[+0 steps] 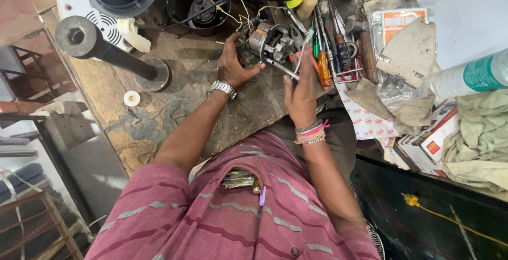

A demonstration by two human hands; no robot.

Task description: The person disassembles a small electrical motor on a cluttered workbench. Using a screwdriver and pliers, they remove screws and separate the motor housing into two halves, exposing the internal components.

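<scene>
A small electric motor (269,43) with copper windings and a metal frame lies on the worn wooden workbench (159,106). My left hand (233,64), with a metal wristwatch, grips the motor's left side. My right hand (300,93), with coloured thread bands at the wrist, holds a thin metal tool (302,48) whose tip is at the motor's right side. A shaft sticks out of the motor toward my right hand.
Screwdrivers and pliers (330,43) lie right of the motor. Black appliance housings (198,1) with yellow wires stand behind it. A heavy metal post on a round base (106,48) stands left. Rags, plastic bags and a bottle (471,75) crowd the right side.
</scene>
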